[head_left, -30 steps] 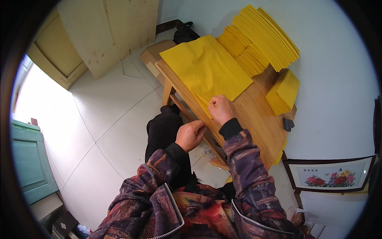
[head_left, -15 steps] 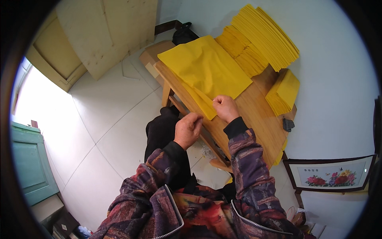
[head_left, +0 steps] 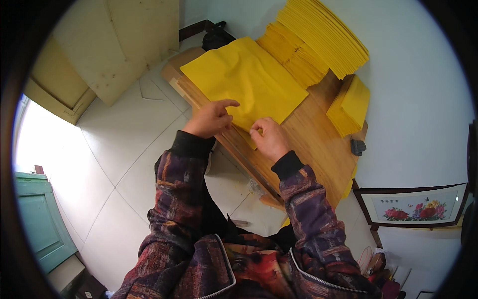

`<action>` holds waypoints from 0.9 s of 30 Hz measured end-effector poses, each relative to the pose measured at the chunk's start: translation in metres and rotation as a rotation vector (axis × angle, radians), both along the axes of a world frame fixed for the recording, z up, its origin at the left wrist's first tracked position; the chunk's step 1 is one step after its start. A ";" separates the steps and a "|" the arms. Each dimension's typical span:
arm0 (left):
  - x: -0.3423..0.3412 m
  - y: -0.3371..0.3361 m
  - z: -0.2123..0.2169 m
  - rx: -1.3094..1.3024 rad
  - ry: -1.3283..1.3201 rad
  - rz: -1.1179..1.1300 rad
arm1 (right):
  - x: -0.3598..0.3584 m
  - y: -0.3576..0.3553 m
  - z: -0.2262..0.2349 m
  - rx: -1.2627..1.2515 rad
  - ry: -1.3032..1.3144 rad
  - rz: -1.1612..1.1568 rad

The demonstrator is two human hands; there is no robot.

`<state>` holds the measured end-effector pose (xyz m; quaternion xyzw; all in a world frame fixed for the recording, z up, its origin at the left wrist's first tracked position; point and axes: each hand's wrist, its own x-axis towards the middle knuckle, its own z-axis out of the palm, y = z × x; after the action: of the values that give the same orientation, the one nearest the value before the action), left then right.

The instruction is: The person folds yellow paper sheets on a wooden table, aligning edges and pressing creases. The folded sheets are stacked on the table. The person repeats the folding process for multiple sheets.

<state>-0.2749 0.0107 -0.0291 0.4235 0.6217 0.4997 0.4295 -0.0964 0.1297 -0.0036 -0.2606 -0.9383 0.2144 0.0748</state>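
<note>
A large yellow cloth-like sheet (head_left: 249, 79) lies slightly rumpled on the wooden table (head_left: 318, 149), its near corner at the table's front edge. At that corner my right hand (head_left: 271, 139) is closed, thumb and forefinger curled together in a pinch on the sheet's edge. My left hand (head_left: 211, 119) is over the sheet's left front edge, forefinger stretched out and thumb apart, holding nothing that I can see. Contact between its fingertips and the sheet cannot be made out.
Behind the sheet stand a loose yellow pile (head_left: 294, 55) and a tall stack of folded yellow pieces (head_left: 323, 35). At the table's right lie a smaller folded yellow stack (head_left: 351, 104) and a dark grey lump (head_left: 357, 147). A framed flower picture (head_left: 413, 209) leans by the wall.
My left hand has moved left and away from me, from beside the corner to above the sheet's edge, its fingers opening. The right hand stays near the corner. The whole view has shifted slightly.
</note>
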 end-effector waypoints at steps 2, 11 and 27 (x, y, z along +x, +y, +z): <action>-0.006 -0.005 -0.001 0.108 -0.217 0.042 | 0.006 -0.005 -0.002 -0.052 0.138 0.055; -0.009 -0.003 -0.017 0.187 -0.256 0.129 | 0.073 -0.006 -0.008 0.009 0.276 -0.182; -0.010 0.001 -0.018 0.106 -0.156 0.268 | 0.313 0.245 -0.043 0.411 0.027 -1.070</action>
<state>-0.2854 0.0116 -0.0468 0.3190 0.6101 0.6160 0.3829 0.2164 0.3745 -0.0468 -0.6765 -0.6972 -0.0371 0.2341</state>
